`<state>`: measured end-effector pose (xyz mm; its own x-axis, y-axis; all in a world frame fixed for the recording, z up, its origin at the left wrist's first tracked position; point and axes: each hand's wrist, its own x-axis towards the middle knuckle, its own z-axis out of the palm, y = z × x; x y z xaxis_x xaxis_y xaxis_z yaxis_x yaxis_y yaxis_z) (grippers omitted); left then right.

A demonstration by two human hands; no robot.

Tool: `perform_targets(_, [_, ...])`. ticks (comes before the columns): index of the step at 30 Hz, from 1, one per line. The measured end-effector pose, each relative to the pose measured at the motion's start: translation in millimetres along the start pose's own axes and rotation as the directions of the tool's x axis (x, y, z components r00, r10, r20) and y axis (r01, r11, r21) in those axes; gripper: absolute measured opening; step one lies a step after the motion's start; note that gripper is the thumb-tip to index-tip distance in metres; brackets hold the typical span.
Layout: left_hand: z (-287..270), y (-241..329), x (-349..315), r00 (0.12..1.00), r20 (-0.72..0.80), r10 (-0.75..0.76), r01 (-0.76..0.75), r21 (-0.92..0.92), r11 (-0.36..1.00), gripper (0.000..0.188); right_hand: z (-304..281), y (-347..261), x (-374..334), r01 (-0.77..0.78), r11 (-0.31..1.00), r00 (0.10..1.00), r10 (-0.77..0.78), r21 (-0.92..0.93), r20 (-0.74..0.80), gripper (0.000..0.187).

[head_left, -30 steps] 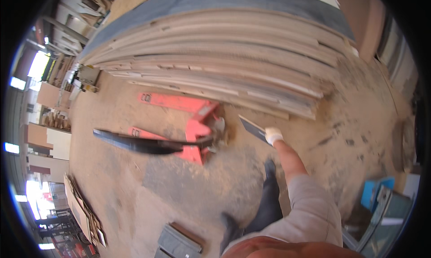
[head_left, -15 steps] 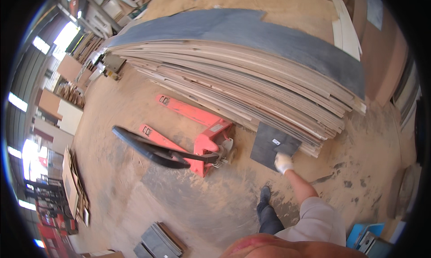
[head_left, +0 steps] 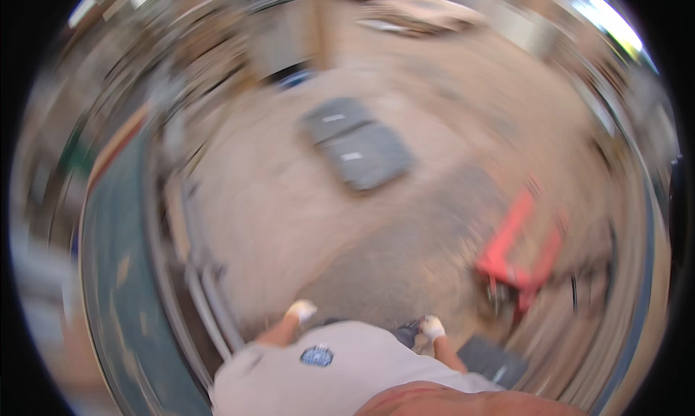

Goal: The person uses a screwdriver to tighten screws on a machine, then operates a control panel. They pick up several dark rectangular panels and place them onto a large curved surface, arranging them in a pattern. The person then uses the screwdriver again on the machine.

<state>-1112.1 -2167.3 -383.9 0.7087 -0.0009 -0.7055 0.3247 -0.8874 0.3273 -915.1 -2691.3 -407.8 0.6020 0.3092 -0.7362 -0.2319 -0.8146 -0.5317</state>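
My left hand [head_left: 302, 311], in a whitish glove, hangs low in front of me above the floor. My right hand [head_left: 432, 328], gloved as well, is down by my dark shoe. Nothing shows plainly in either hand, and motion blur smears the fingers of both. Close by my right forearm is a dark grey panel [head_left: 496, 363] with a small white label, apart from the hand. Further off on the floor lie two low piles of dark grey panels [head_left: 369, 155], end to end, with white labels on top.
A red pallet truck [head_left: 517, 267] stands at the right, beside a long stack of boards [head_left: 630, 300]. Along the left runs a long greenish-topped surface [head_left: 127, 264] with grey pipes [head_left: 210, 307] next to it. At the back are a grey cabinet-like block [head_left: 279, 39] and a flat board pile [head_left: 423, 14].
My view has swung left, away from the board stack and pallet truck. My right hand has left the dark grey panel. My left hand has come into sight.
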Motion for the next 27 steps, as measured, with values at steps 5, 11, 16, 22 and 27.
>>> perform_targets(5, [22.8, -29.8, -83.5, 0.86, -0.06, -0.507, 0.351, -0.652, 0.672, 0.042, 1.2, -9.2, 97.9, 0.483, 0.638, 0.875, -0.321, -0.6, 0.363, 0.022])
perform_targets(11, [27.0, -79.4, -123.6, 0.68, -0.06, -0.731, 0.309, -0.88, 0.36, 0.034, -17.6, -161.8, 264.7, 0.729, -0.051, 0.676, -0.112, -0.683, 0.729, 0.024])
perform_targets(16, [52.9, -101.6, -193.8, 0.199, 0.214, -0.956, -0.179, -0.951, -0.251, 0.026, 30.3, -397.7, 320.9, 0.551, -0.062, 0.83, -0.065, -0.832, 0.554, 0.033])
perform_targets(22, [175.7, -99.3, -379.4, -0.745, 0.394, -0.538, -0.172, -0.893, -0.416, 0.038, 209.1, -663.2, 272.4, 0.482, 0.501, 0.829, 0.004, -0.718, 0.559, 0.034])
perform_targets(27, [303.9, -148.0, -516.0, -0.809, 0.507, -0.298, -0.123, -0.642, -0.757, 0.053, 405.7, -752.2, 170.9, 0.746, 0.321, 0.65, -0.159, -0.584, 0.743, 0.037])
